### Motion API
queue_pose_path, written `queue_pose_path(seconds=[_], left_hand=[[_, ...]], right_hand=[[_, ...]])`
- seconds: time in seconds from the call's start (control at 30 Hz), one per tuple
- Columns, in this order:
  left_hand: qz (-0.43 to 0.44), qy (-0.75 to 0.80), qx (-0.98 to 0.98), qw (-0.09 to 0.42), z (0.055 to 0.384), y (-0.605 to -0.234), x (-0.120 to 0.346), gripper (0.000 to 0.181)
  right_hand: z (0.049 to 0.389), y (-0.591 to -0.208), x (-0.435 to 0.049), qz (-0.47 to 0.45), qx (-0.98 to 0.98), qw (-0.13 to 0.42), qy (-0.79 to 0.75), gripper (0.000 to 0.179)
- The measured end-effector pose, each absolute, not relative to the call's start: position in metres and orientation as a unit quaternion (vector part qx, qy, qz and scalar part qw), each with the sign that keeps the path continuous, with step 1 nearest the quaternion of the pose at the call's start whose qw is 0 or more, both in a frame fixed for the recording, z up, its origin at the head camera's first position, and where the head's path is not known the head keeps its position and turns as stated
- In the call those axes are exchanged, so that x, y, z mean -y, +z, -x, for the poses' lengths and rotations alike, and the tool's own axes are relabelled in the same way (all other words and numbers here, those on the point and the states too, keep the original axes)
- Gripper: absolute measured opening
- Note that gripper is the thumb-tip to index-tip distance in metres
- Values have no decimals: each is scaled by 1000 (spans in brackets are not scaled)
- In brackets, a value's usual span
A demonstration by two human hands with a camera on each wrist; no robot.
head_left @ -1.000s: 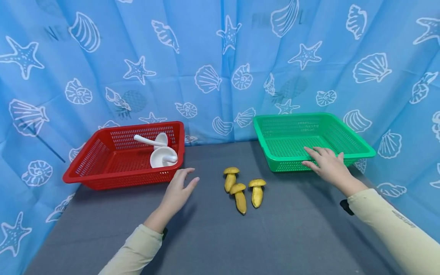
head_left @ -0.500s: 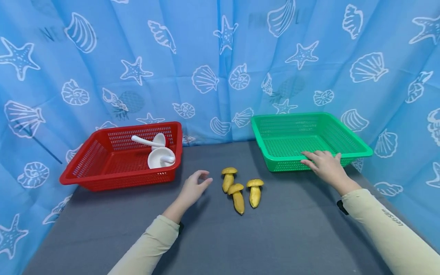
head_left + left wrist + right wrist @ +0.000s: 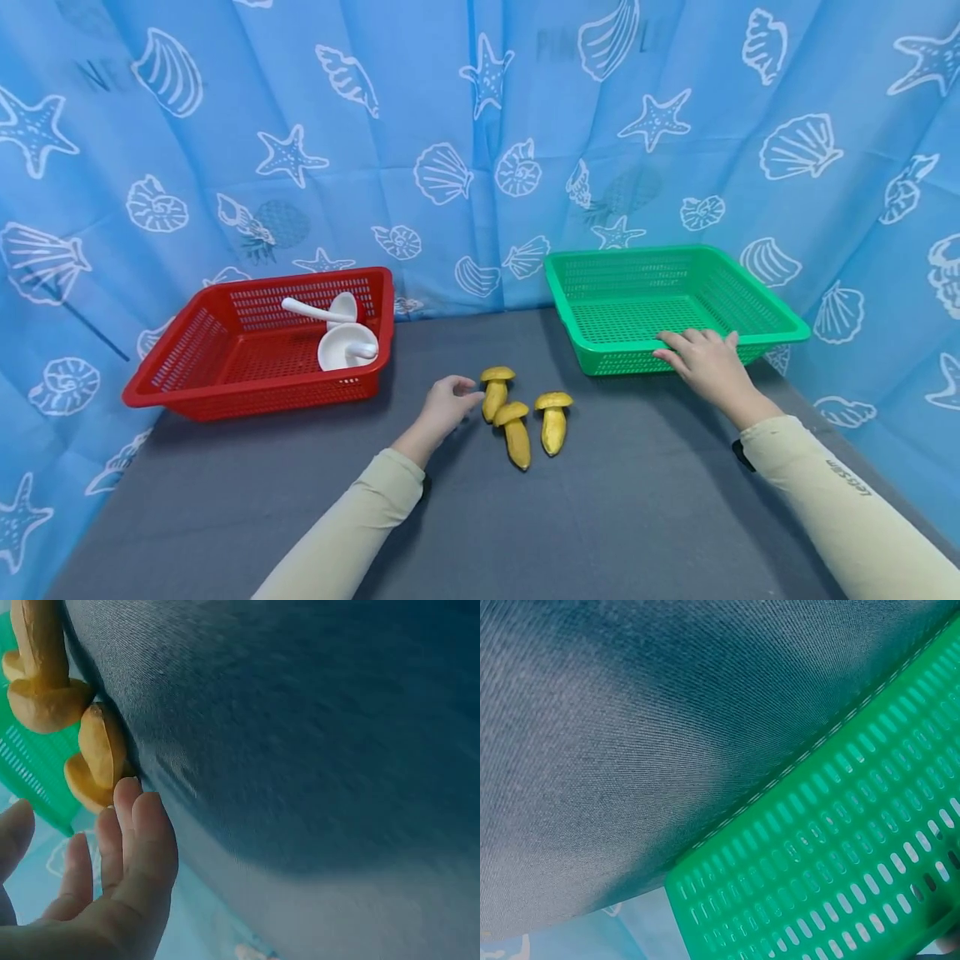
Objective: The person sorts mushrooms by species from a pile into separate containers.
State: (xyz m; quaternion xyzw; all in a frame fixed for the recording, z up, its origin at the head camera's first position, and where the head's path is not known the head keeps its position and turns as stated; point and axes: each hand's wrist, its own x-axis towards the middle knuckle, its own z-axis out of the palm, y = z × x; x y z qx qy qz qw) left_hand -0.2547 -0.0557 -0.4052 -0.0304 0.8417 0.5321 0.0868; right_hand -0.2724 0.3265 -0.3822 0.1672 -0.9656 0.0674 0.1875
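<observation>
Three yellow mushrooms lie on the dark grey table: a left one, a front one and a right one. My left hand is beside the left mushroom, fingers loosely bent and thumb apart, nothing held. In the left wrist view its fingertips come up close to that mushroom; contact cannot be made out. My right hand grips the front rim of a green basket, fingers over the edge. The right wrist view shows mostly the basket's slotted wall; that hand is nearly out of frame.
A red basket stands at the back left, holding a white ladle and another white ladle in its right end. Behind the table hangs a blue curtain printed with shells and starfish.
My left hand has moved right, from beside the red basket to the left mushroom. My right hand has settled lower onto the green basket's rim. Baskets and mushrooms have stayed in place.
</observation>
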Motion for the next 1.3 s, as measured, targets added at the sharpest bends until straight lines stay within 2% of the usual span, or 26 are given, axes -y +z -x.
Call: queue_pose_path(seconds=[0.23,0.53,0.9,1.3], left_hand=[[91,540,-830,110,266,-411,43,30],[138,486,-857,98,273,-414,29,26],[146,455,-874,92,279,-416,24,23],[150,534,-824,115,285,-402,28,24]], right_hand=[[274,-384,-326,-174,962,199,61,38],[274,-385,-324,-178,960,205,60,37],[273,-385,-327,-177,961,205,55,37],[273,-384,-327,-170,966,188,54,38]])
